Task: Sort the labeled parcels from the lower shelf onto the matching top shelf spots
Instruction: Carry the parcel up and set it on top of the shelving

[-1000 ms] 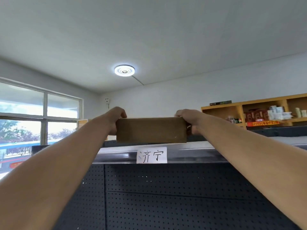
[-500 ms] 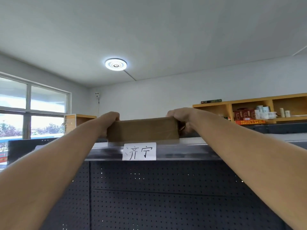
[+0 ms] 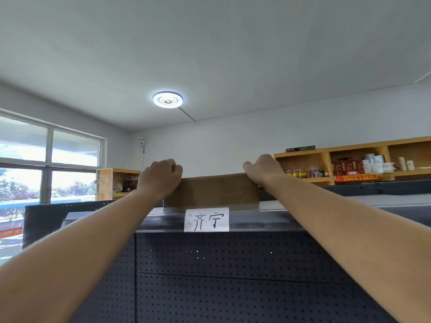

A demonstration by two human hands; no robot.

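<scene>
A brown cardboard parcel (image 3: 213, 191) rests on the top shelf (image 3: 268, 220) of a dark metal rack, directly above a white paper label (image 3: 206, 219) with handwritten Chinese characters. My left hand (image 3: 161, 177) grips the parcel's left end with fingers curled over its top. My right hand (image 3: 262, 169) grips its right end the same way. Both arms reach up from below. The parcel's own label is not visible, and the lower shelf is out of view.
A dark perforated back panel (image 3: 233, 276) fills the view below the shelf edge. Wooden wall shelves (image 3: 326, 159) with boxes and jars stand behind at right, a small wooden cabinet (image 3: 116, 183) and a window (image 3: 46, 159) at left.
The parcel went from held just above the shelf edge to sitting down on the top shelf behind the label. My hands shifted up onto its top corners.
</scene>
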